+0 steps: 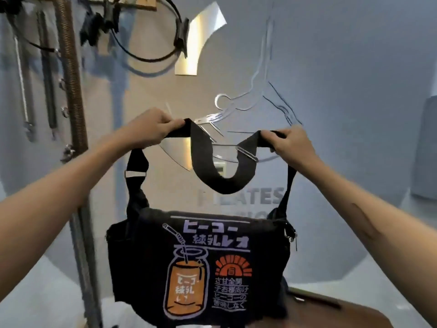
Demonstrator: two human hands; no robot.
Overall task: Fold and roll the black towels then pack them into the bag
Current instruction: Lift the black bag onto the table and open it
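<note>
A black messenger bag point(198, 263) with an orange jar print and white lettering on its flap hangs in the air in front of me. Its wide black strap point(222, 169) sags in a loop between my hands. My left hand point(156, 125) pinches the strap at upper left, and my right hand point(287, 142) grips it at upper right. Both arms are stretched out and raised. No black towels are in view; the bag's flap is down, so its inside is hidden.
A pale wall with a metal figure decoration point(236, 110) and grey lettering is straight ahead. Metal springs point(71, 79) and black ring handles point(146, 29) hang on a frame at upper left. A brown padded surface point(331, 311) lies at lower right under the bag.
</note>
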